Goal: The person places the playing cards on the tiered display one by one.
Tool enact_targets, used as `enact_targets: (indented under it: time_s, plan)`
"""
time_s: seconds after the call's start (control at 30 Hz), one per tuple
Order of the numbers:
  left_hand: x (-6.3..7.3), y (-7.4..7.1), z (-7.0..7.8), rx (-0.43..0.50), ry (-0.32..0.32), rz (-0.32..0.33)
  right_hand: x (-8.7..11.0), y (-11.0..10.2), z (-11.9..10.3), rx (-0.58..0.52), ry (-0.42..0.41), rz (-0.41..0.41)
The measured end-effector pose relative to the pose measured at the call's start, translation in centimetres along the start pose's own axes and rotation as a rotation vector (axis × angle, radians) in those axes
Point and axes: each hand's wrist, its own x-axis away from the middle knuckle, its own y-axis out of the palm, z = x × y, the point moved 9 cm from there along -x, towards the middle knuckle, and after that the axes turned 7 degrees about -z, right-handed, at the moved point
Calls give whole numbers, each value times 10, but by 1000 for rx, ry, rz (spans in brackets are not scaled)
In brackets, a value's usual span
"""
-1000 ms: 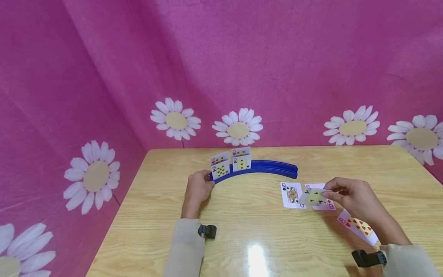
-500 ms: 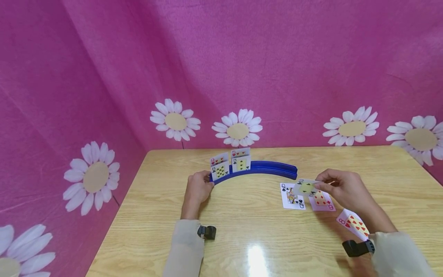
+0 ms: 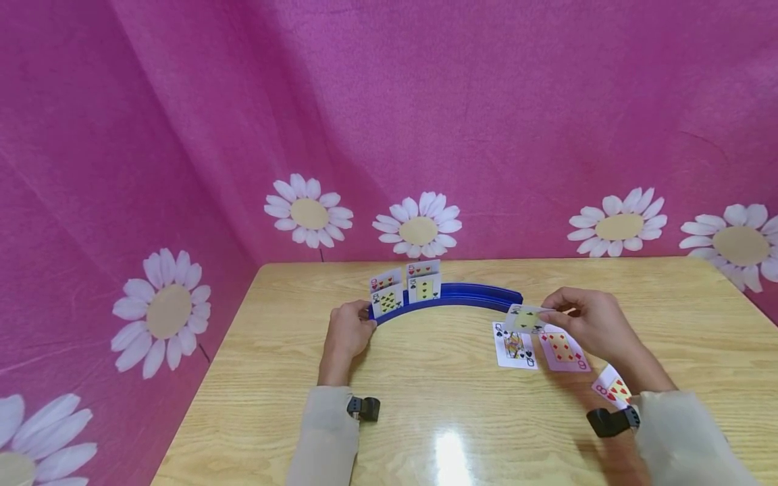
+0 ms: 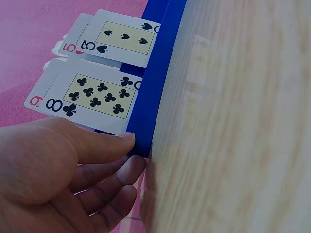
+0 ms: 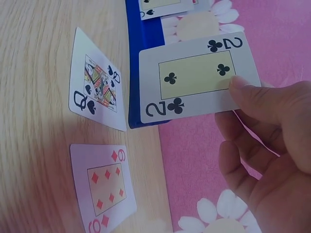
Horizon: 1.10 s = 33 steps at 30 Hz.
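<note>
A curved blue card holder [image 3: 480, 291] stands near the back of the table. My left hand [image 3: 349, 331] holds its left end, thumb on the front edge and fingers underneath in the left wrist view. Close to that hand, the eight of clubs [image 4: 97, 97] stands in the holder before a red card; beside it the three of spades [image 4: 124, 36] stands before a red five. Between thumb and fingers, my right hand [image 3: 592, 320] pinches a two of clubs [image 5: 194, 77] by one end. The card is raised near the holder's right end, overlapping the queen of spades [image 3: 513, 347] in the head view.
Face up on the wooden table [image 3: 413, 391] lie the queen, the six of diamonds [image 3: 562, 349] and an eight of hearts [image 3: 614, 388], partly covered by my right wrist. A pink flowered cloth [image 3: 516, 135] hangs behind the table.
My right hand has carried the two of clubs leftward and away from me, off the six of diamonds toward the holder's right end. The left hand has stayed on the holder.
</note>
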Motion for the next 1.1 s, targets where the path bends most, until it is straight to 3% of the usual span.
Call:
enact_targets:
  time_s: [1.1]
  plan:
    - [-2,0,-1,3,3,1,-42,20,-8,-7,24,-49]
